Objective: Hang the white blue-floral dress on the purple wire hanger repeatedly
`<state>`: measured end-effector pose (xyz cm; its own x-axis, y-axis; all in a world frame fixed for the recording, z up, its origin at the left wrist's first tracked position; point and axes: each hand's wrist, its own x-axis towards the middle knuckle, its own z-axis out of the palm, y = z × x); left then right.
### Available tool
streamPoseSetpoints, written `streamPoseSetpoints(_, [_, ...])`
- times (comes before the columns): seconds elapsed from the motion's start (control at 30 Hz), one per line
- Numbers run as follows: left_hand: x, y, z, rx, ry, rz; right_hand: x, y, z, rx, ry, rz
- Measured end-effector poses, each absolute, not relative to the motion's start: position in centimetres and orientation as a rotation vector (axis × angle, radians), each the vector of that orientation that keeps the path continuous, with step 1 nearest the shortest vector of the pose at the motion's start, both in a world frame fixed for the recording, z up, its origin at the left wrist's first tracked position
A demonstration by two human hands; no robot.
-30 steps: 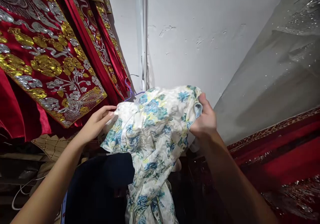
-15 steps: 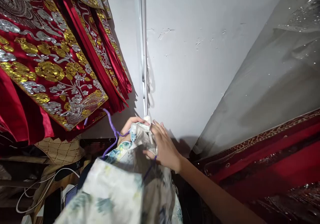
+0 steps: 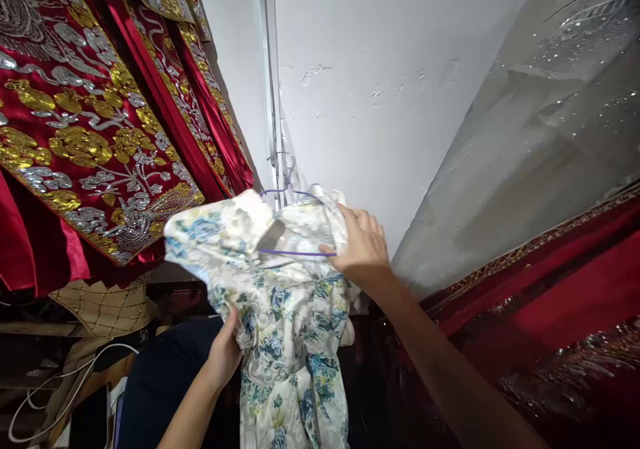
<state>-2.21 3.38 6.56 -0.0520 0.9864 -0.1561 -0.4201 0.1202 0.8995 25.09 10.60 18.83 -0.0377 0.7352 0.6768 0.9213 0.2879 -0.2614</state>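
Note:
A white dress with blue and yellow flowers (image 3: 280, 302) hangs in front of me on a thin purple hanger (image 3: 295, 252). My right hand (image 3: 363, 249) grips the dress's right shoulder at the end of the hanger. My left hand (image 3: 225, 352) is closed on the fabric lower down, at the dress's left side. The hanger's hook reaches up to a metal rail (image 3: 267, 89) that runs up the white wall.
Red garments with gold and silver embroidery (image 3: 90, 129) hang at the left. A clear plastic cover (image 3: 540, 122) lies over a red garment (image 3: 550, 302) at the right. A dark garment (image 3: 165, 382) and white cables (image 3: 55, 382) lie below at the left.
The dress has been lifted and now hangs spread on the hanger. My left hand dropped from the collar to the dress's side. My right hand moved to the right shoulder.

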Motion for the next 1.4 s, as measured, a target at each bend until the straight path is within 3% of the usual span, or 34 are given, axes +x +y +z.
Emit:
streamPoseSetpoints(0.17, [0.2, 2.4, 3.2, 0.528, 1.139, 1.457, 22.4, 7.8, 17.8, -1.222, -1.994, -0.156])
streamPoseSetpoints(0.3, [1.0, 1.0, -0.3, 0.381, 1.306, 1.381, 21.7, 3.6, 12.7, -1.092, -1.67, 0.036])
streamPoseSetpoints(0.43, [1.6, -0.3, -2.8, 0.432, 1.417, 1.315, 19.0, 0.4, 7.2, -1.197, -1.156, 0.617])
streamPoseSetpoints(0.53, [2.1, -0.8, -3.0, 0.557, 1.435, 1.349, 17.3, 0.5, 5.1, -1.262, -1.284, 1.109])
streamPoseSetpoints(0.6, [2.4, -1.1, -2.8, 0.61, 1.395, 1.334, 16.8, 1.4, 4.9, -1.271, -1.479, 1.254])
streamPoseSetpoints(0.8, [2.0, -2.4, -2.2, 0.688, 1.352, 1.275, 16.2, 2.4, 5.3, -1.298, -1.495, 1.165])
streamPoseSetpoints(1.07, [0.8, -3.4, 1.3, 1.201, 1.803, 1.711, 15.5, 0.6, 4.9, -1.207, -1.374, 1.395])
streamPoseSetpoints(1.27, [2.6, -1.8, 2.6, 1.613, 1.653, 1.566, 14.7, 0.1, 6.4, -1.181, -1.393, 1.483])
streamPoseSetpoints(1.4, [2.7, -1.2, 2.0, 1.536, 1.447, 1.217, 15.2, 0.2, 6.4, -1.129, -1.354, 1.554])
